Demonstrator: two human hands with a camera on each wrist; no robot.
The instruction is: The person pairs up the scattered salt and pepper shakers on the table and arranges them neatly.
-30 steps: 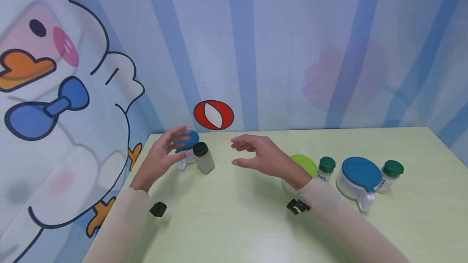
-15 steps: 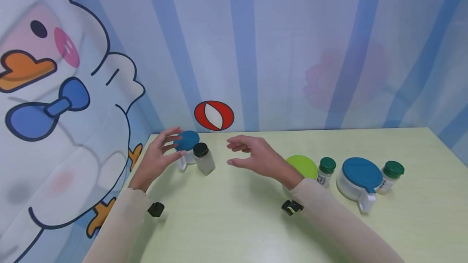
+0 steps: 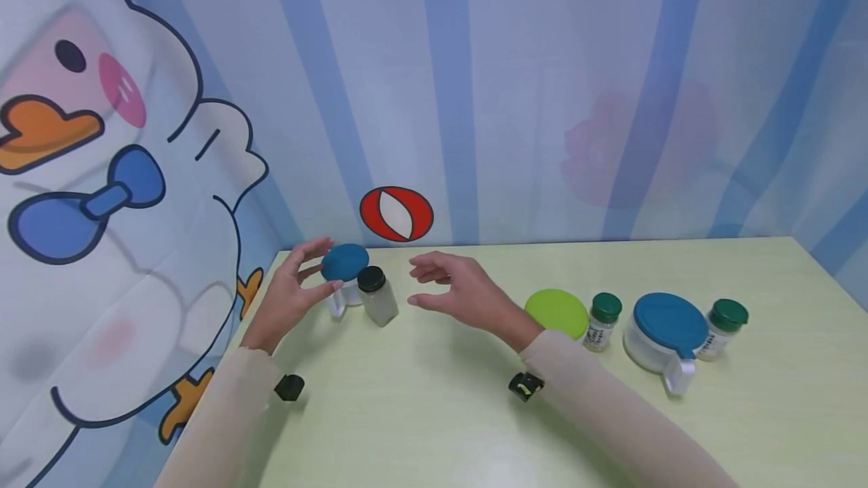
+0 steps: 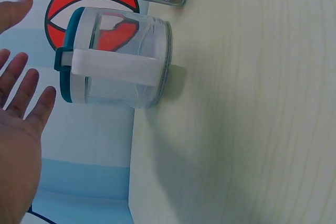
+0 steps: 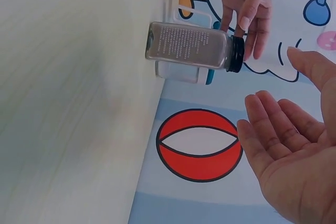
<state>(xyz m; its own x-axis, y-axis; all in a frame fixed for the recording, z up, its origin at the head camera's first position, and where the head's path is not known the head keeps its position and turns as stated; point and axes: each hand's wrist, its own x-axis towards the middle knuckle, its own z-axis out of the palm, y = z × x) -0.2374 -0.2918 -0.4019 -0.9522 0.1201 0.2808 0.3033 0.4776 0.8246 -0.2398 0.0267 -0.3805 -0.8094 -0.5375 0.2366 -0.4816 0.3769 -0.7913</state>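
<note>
My left hand [image 3: 290, 296] hovers at the left of a clear glass jar [image 4: 121, 77] with a blue lid [image 3: 345, 262] and a white handle. Its fingers are spread and loosely bent, with nothing in them. Right beside that jar stands a black pepper bottle [image 3: 377, 298], square-sided with a black cap [image 5: 237, 54]. To the right of the bottle, my right hand [image 3: 468, 294] is held in the air, thumb and fingers apart, nothing between them. In the right wrist view its palm [image 5: 299, 177] faces the bottle across a gap.
Farther right on the pale table [image 3: 407, 420] are a jar with a lime-green lid [image 3: 557, 312], a green-capped shaker [image 3: 600, 321], a second blue-lidded jar [image 3: 667, 330] and another green-capped shaker [image 3: 724, 328]. A printed cloth wall [image 3: 508, 96] rises behind the table.
My right hand has moved left, closer to the pepper bottle, uncovering more of the lime-green lid. The left hand has drawn slightly left, showing more of the blue lid. The jars and bottles stay put.
</note>
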